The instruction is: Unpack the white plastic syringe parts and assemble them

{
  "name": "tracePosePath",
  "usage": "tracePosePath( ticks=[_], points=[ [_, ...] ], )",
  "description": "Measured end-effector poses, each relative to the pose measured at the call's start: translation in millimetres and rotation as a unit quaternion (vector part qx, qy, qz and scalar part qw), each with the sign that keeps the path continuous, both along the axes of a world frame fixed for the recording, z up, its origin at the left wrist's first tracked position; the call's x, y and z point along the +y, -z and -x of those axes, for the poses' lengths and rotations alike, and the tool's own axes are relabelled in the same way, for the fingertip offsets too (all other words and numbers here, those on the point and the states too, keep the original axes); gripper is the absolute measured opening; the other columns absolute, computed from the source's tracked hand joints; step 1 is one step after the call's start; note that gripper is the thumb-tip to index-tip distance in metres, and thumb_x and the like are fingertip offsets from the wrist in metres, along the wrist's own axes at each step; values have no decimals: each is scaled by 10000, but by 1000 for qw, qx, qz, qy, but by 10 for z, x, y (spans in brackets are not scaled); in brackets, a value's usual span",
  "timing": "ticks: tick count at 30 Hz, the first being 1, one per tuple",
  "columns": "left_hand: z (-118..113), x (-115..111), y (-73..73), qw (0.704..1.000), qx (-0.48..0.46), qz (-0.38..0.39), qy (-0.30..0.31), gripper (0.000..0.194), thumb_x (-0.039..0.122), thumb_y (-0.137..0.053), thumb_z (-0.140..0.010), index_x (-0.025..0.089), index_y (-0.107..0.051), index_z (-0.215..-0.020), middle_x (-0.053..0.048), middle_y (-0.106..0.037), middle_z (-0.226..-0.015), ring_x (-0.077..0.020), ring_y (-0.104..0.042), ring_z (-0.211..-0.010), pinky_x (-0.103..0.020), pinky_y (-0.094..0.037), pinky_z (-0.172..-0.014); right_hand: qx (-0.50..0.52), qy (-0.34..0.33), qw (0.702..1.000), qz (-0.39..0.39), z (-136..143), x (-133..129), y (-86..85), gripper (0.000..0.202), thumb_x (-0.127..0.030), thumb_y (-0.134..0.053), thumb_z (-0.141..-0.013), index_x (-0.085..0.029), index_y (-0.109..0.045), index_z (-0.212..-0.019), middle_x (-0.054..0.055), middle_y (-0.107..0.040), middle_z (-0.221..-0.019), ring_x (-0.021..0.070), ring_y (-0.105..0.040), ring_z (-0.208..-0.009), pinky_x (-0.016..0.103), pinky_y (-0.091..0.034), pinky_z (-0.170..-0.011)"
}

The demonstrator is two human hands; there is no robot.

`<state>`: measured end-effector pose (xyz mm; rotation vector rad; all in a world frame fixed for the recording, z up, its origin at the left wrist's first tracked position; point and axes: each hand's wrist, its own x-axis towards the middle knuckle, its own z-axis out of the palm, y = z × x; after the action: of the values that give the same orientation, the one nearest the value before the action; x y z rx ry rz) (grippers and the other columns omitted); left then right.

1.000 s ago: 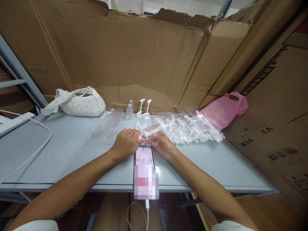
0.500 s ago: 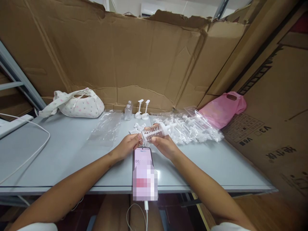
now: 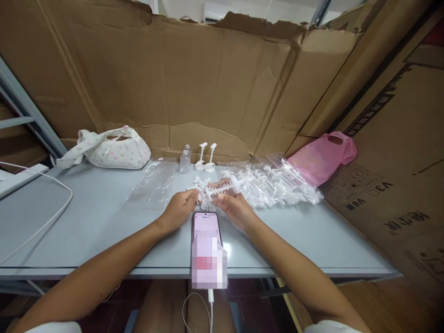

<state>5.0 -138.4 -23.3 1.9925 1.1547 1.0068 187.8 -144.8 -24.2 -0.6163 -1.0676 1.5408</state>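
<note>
A clear plastic bottle [image 3: 222,187] with a ribbed white stem inside and a white collar at its right end lies tilted nearly sideways in the air. My right hand [image 3: 236,210] is closed around it from below. Just left of the bottle's other end, my left hand [image 3: 178,209] has its fingers pinched together; whatever is between them is too small to make out. Small white plastic parts [image 3: 200,181] lie in a pile on the table behind my hands. Beyond them stand two white pump tops [image 3: 210,159] and clear bottles [image 3: 185,162].
Clear bags of white parts [image 3: 274,185] lie on the right, by a pink bag [image 3: 321,157]. A flat clear bag [image 3: 152,185] and a white patterned pouch [image 3: 120,150] are on the left. A cabled phone [image 3: 206,224] rests at the front edge. Cardboard [image 3: 208,83] walls the back.
My left hand has drawn slightly left and away from the bottle's end. The bottle in my right hand has shifted a little to the left.
</note>
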Motion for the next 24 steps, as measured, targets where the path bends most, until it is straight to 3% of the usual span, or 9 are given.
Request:
tracePosePath(
  ticks=[3, 6, 9, 12, 14, 18, 20, 24],
  points=[
    [-4, 36, 29, 993, -82, 78, 25, 488, 481, -253, -943, 181, -492, -642, 30, -405, -513, -123, -403, -507, -268, -349, -560, -5, -16, 999, -32, -1, -18, -8, 343, -188, -774, -631, -238, -608, -927, 21, -714, -987, 209, -665, -930, 369, -501, -862],
    [-5, 51, 64, 994, -95, 46, 33, 353, 480, -371, -921, 183, -550, -860, 23, -515, -650, -115, -445, -563, -256, -372, -591, 1, 3, 1000, -22, -9, -7, -14, 373, -173, -772, -628, -258, -608, -951, 5, -714, -1011, 195, -660, -943, 340, -510, -843],
    [-5, 33, 69, 998, -64, 9, 4, 276, 420, -558, -843, 217, -511, -1024, 37, -535, -720, -116, -475, -610, -249, -377, -608, 9, 10, 1000, -13, -15, 18, -10, 360, -172, -770, -629, -256, -622, -946, 4, -716, -996, 191, -664, -929, 338, -516, -846],
    [1, 15, 48, 999, -37, 1, -10, 267, 395, -600, -813, 205, -525, -986, 26, -561, -722, -128, -502, -634, -256, -384, -608, 6, 8, 1000, -6, -11, 27, 0, 323, -191, -770, -634, -234, -639, -926, 19, -717, -984, 200, -668, -911, 362, -513, -871],
    [7, 20, 35, 999, -47, 21, 1, 261, 442, -518, -860, 184, -557, -876, 11, -572, -681, -131, -506, -617, -262, -389, -602, -2, 8, 1000, -2, -6, 20, 4, 317, -207, -774, -635, -229, -637, -920, 26, -716, -991, 206, -667, -921, 370, -512, -873],
    [9, 56, 43, 990, -94, 101, 24, 534, 558, -294, -917, 162, -533, -650, 4, -498, -498, -117, -439, -485, -262, -364, -531, -6, -4, 1000, -29, -9, 1, 0, 367, -190, -780, -636, -263, -614, -955, 4, -709, -1026, 192, -658, -945, 350, -507, -858],
    [2, 63, 57, 988, -109, 102, 37, 519, 567, -304, -912, 154, -561, -732, -1, -533, -554, -114, -445, -500, -258, -370, -538, -10, -6, 999, -35, -19, 5, -5, 350, -193, -772, -647, -257, -614, -952, 7, -708, -1027, 193, -657, -949, 351, -503, -867],
    [-16, 41, 71, 994, -102, 43, 28, 309, 450, -547, -843, 210, -512, -1035, 29, -561, -745, -100, -462, -570, -233, -369, -571, -1, 17, 1000, -11, -40, 28, -8, 391, -182, -771, -638, -252, -614, -989, 16, -708, -1045, 211, -652, -991, 359, -508, -877]
  ],
)
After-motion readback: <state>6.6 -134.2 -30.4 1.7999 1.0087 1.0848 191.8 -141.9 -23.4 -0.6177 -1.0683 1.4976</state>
